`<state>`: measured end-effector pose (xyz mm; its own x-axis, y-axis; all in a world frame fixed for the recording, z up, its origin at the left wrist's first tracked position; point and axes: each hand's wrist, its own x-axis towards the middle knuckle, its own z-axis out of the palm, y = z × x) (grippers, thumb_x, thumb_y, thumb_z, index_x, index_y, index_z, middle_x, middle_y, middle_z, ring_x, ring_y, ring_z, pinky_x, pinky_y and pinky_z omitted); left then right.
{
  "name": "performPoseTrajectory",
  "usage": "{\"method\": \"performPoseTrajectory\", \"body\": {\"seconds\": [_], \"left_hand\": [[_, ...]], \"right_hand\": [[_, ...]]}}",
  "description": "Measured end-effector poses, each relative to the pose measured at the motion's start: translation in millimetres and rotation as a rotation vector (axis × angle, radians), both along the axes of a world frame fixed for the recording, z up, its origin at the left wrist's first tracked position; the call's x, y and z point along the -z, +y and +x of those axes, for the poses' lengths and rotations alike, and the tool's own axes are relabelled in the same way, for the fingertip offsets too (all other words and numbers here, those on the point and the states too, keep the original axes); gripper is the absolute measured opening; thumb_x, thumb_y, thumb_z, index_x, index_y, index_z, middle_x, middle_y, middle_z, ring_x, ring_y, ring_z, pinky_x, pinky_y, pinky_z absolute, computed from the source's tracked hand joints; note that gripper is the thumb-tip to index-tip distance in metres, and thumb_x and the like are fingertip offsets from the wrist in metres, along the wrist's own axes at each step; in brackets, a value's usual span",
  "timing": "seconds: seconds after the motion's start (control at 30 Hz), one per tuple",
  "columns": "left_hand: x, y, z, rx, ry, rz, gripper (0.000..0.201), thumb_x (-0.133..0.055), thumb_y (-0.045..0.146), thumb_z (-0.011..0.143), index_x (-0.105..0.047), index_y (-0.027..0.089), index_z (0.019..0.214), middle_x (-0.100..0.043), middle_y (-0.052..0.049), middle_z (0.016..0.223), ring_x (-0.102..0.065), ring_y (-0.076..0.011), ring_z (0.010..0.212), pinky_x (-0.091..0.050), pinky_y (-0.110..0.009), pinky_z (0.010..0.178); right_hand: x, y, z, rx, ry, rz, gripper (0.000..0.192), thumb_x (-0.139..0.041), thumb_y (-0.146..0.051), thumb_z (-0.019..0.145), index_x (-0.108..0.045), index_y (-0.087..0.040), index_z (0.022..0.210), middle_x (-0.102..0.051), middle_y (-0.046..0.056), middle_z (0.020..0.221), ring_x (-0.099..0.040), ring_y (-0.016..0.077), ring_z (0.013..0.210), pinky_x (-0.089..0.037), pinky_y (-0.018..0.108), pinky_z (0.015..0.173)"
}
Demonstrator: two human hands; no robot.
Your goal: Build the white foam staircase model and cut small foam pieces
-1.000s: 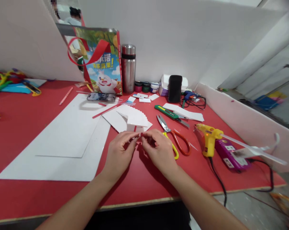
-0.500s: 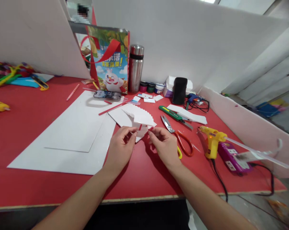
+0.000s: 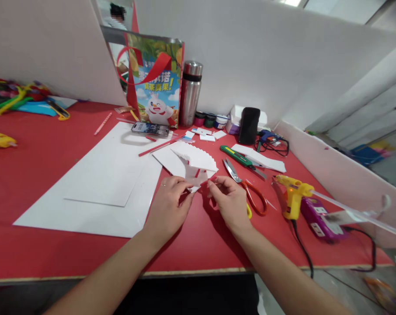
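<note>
A small white stair model [image 3: 198,158] with fanned steps stands on a white board base [image 3: 165,159]. Short red pieces show beneath its front step. At the base's front corner, my left hand [image 3: 170,201] is closed, with thumb and index finger pinching the board's edge. My right hand [image 3: 229,199] is closed too, its thumb and forefinger gripping a thin red strip [image 3: 213,178] beside the front of the model. The fingertips partly cover the strip and the corner.
Right of my hands lie scissors [image 3: 255,199], a green utility knife [image 3: 235,156] and a yellow glue gun [image 3: 294,197] with its cord. White sheets [image 3: 86,218] cover the left. Behind stand a phone [image 3: 150,128], a steel bottle [image 3: 191,94] and a printed bag [image 3: 155,83].
The view has shifted slightly, so most things sit a little further right. My left fingers have come down closer onto the base's corner. The right hand keeps its pinch on the red strip.
</note>
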<state>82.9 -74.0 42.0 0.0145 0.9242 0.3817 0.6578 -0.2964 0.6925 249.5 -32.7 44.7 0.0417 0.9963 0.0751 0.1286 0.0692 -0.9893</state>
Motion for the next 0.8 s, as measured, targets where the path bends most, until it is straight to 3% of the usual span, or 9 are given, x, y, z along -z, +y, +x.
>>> {"method": "performPoseTrajectory", "body": {"seconds": [0.53,0.67,0.8], "left_hand": [[1.1,0,1,0.085,0.149,0.022,0.020,-0.059,0.014,0.093,-0.072,0.018,0.109,-0.067,-0.010,0.115,-0.056,-0.0288,0.108,-0.050,-0.049,0.095],[0.6,-2,1,0.059,0.145,0.035,0.021,-0.060,0.015,0.093,-0.069,0.018,0.111,-0.064,-0.011,0.117,-0.057,-0.0290,0.111,-0.049,-0.049,0.097],[0.1,-4,2,-0.062,-0.024,-0.026,0.026,-0.063,0.016,0.089,-0.062,0.018,0.115,-0.056,-0.011,0.119,-0.060,-0.0250,0.106,-0.052,-0.046,0.094]], "right_hand": [[9.5,17,-3,0.047,-0.056,0.000,0.020,-0.070,-0.037,0.076,-0.067,-0.018,0.083,-0.060,-0.004,0.053,-0.046,0.0115,0.043,-0.034,0.024,0.043],[9.3,19,-4,0.048,-0.057,-0.002,0.022,-0.072,-0.037,0.076,-0.067,-0.017,0.084,-0.060,-0.004,0.054,-0.044,0.0106,0.043,-0.034,0.024,0.043],[8.1,21,-4,0.039,-0.062,-0.007,0.024,-0.074,-0.038,0.076,-0.066,-0.017,0.085,-0.059,-0.005,0.054,-0.042,0.0095,0.042,-0.034,0.024,0.043]]}}
